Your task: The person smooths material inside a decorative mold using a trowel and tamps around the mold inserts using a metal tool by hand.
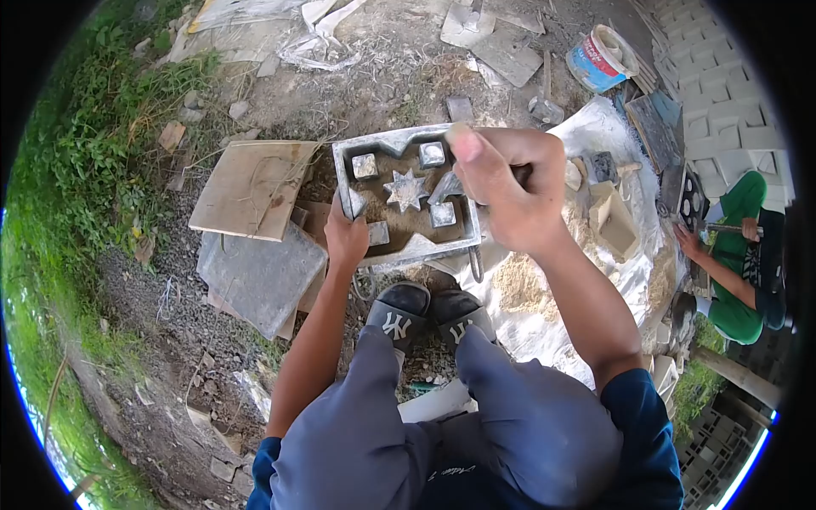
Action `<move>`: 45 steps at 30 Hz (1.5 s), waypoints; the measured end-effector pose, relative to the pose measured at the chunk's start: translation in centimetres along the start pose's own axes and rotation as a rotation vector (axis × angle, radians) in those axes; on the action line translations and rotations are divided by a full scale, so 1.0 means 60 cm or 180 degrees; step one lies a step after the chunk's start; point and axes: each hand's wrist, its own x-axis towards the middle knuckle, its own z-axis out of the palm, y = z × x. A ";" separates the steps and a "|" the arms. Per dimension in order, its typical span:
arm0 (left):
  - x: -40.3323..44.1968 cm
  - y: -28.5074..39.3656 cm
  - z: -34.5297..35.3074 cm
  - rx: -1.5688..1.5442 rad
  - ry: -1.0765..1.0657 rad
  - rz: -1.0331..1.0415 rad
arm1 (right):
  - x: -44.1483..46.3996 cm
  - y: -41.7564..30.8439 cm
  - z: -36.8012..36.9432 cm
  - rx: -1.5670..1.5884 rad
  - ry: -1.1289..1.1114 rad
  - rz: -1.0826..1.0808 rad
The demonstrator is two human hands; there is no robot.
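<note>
A rectangular metal mold [406,252] lies in front of my feet, with notched walls, square blocks and a star-shaped piece [406,190] in the middle. Brown, sandy-looking material covers its floor. My left hand [345,238] is closed on the mold's left wall, thumb over the rim. Above the right side of the mold, my right hand [517,185] is curled into a fist with the thumb on top. It hides the mold's upper right corner. Whether anything sits inside that fist I cannot make out.
Wooden boards [255,191] and a grey slab [259,276] are stacked at left. A white sheet [531,314] with a sand pile [520,285] spreads at right. A paint bucket [602,58] stands farther back. Another person in green [739,297] works at far right.
</note>
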 end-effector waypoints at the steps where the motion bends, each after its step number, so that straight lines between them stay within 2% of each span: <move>1: 0.001 -0.008 0.001 0.0095 0.0033 0.0032 | -0.003 -0.006 0.002 0.0153 -0.0010 -0.0214; 3: 0.003 -0.009 0.002 0.0050 0.0035 0.0020 | 0.007 0.017 0.007 -0.0128 0.0054 -0.0326; 5: -0.005 -0.002 0.003 0.0044 0.0062 -0.0006 | 0.037 0.019 0.012 -0.0351 -0.0079 0.0344; 7: 0.012 0.009 -0.002 0.0079 0.0092 0.0037 | 0.046 0.012 0.012 -0.0540 0.0014 0.0171; 9: -0.002 0.005 -0.003 0.0029 0.0006 -0.0072 | 0.026 -0.020 0.010 -0.0211 0.0044 -0.0084; 11: 0.000 0.009 -0.005 0.0098 -0.0005 -0.0193 | 0.021 -0.052 0.021 0.0129 0.0554 -0.0393; 14: 0.000 -0.002 -0.001 0.0041 0.0030 0.0023 | 0.009 -0.083 -0.002 0.0521 0.0668 -0.0393; 17: -0.006 0.017 -0.008 -0.0105 -0.0021 -0.0137 | 0.003 -0.094 -0.006 0.0684 0.1050 -0.0084; 19: -0.003 0.010 -0.004 -0.0092 0.0005 -0.0094 | -0.004 -0.071 0.000 0.0889 0.1714 0.0010; 23: -0.002 0.004 -0.006 -0.0036 0.0003 -0.0033 | -0.042 -0.050 0.008 0.0761 0.1410 0.0064; 25: -0.004 0.009 -0.009 -0.0062 -0.0022 -0.0128 | -0.046 -0.051 0.009 0.0787 0.1292 -0.0152; 32: -0.002 0.007 -0.006 -0.0010 0.0005 -0.0016 | -0.040 -0.044 0.028 0.0456 0.1323 -0.0330; 34: -0.003 0.009 -0.006 0.0011 -0.0003 -0.0068 | -0.039 -0.043 0.030 0.0982 0.1287 -0.0313; 40: -0.004 0.012 -0.007 -0.0036 -0.0058 -0.0145 | -0.041 -0.034 0.029 0.1351 0.1271 -0.0423; 45: -0.004 0.012 -0.007 0.0003 0.0010 -0.0046 | -0.040 -0.027 0.036 0.1106 0.1283 -0.0561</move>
